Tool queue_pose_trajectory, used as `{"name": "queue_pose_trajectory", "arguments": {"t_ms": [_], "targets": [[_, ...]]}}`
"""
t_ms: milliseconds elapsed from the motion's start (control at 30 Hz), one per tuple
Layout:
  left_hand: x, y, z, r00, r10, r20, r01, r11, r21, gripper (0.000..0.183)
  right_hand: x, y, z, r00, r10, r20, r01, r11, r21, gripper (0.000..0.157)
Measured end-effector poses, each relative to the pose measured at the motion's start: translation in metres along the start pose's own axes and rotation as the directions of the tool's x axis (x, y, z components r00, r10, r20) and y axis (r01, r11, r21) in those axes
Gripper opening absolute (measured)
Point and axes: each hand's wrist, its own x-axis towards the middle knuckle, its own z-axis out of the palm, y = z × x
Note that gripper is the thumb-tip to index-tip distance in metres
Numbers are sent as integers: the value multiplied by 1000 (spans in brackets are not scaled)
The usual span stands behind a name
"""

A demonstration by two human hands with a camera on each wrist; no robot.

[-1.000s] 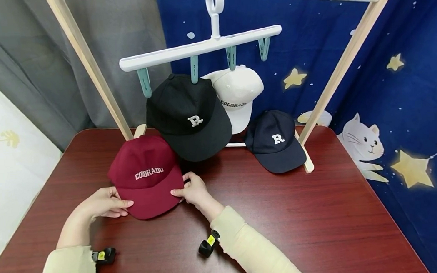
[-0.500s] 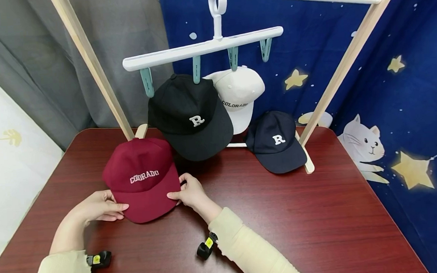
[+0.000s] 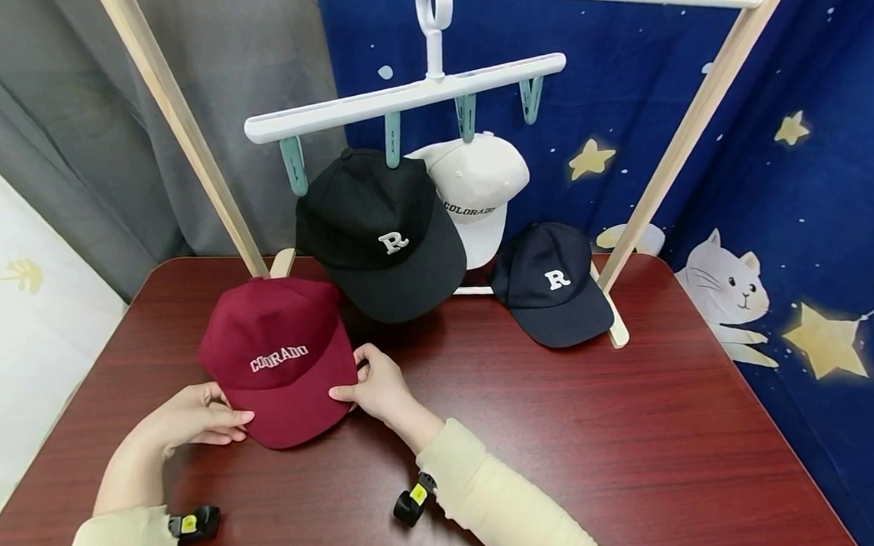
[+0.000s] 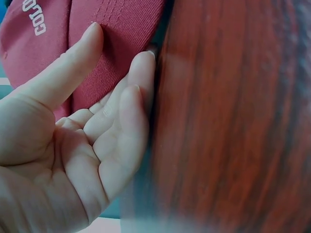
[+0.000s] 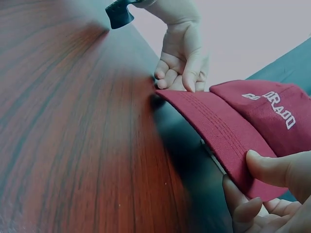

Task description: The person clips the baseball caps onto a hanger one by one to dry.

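A dark red baseball cap with white COLORADO lettering sits at the left of the table, its brim toward the person. My left hand pinches the brim's left side, thumb on top and fingers beneath, as the left wrist view shows close up. On the brim's right side, my right hand pinches the edge the same way. In the right wrist view the brim spans between both hands, with shadow under its front edge. A black cap hangs just behind the red one.
A white hanger with teal clips hangs from a wooden rack. A white cap hangs behind the black one. To the right, a navy cap rests by the rack's foot. The table is dark red wood.
Both hands have moved the red cap a little left and toward the person, away from the black cap. In the last half second it has shifted only slightly left.
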Motion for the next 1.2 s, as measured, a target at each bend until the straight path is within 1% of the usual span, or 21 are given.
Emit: {"name": "queue_pose_trajectory", "arguments": {"t_ms": [267, 567, 667, 833, 1000, 1200], "targets": [[-1, 0, 1, 999, 40, -5, -40, 999, 6, 21, -4, -6, -1, 998, -56, -11, 56, 998, -38, 40], [-6, 8, 0, 992, 120, -33, -119, 992, 38, 20, -10, -15, -7, 997, -74, -13, 73, 997, -30, 39], [-8, 11, 0, 990, 135, -51, -132, 990, 57, 22, -11, -17, -8, 997, -77, -12, 77, 997, -10, 39], [-11, 15, 1, 985, 141, -99, -130, 986, 102, 28, -14, -20, -10, 996, -90, -9, 90, 996, 26, 38], [-13, 17, 0, 977, 172, -126, -156, 979, 134, 30, -16, -23, -12, 995, -96, -6, 96, 993, 75, 37], [-18, 25, 2, 965, 210, -155, -184, 969, 165, 31, -17, -26, -14, 993, -116, 3, 115, 984, 137, 37]]}}
